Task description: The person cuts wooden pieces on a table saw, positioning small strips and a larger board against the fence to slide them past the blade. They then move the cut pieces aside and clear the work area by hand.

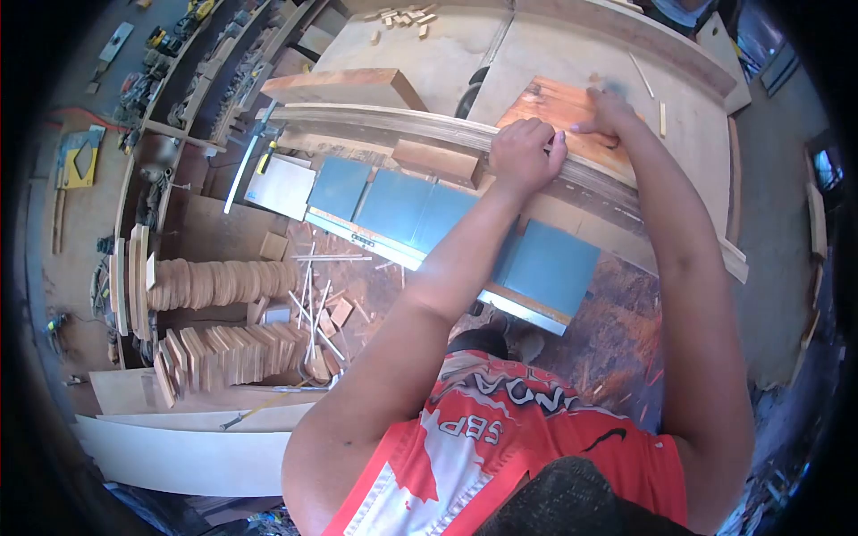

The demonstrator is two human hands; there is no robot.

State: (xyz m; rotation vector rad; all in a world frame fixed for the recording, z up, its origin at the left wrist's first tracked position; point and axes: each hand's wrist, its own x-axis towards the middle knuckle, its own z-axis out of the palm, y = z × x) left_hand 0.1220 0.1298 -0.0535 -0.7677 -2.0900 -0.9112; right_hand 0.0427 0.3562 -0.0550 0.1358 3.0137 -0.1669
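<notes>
A reddish-brown wooden board (547, 100) lies flat on the pale tabletop, beside a long plywood rail (384, 119). My left hand (527, 154) is closed over the top of this rail at the board's near edge, its knuckles upward. On the right part of the board rests my right hand (610, 114), holding it with the thumb apart from the bent fingers. Part of the board's near edge is hidden behind the rail and my left hand. A short wooden block (435, 163) sits against the near side of the rail, left of my left hand.
A thick wooden plank (344, 87) stands behind the rail. Small wood offcuts (407, 16) lie at the back. Blue panels (393, 207) line the near side. Stacked wooden pieces (223, 284), thin sticks (310, 295) and sawdust (617, 308) are on the floor.
</notes>
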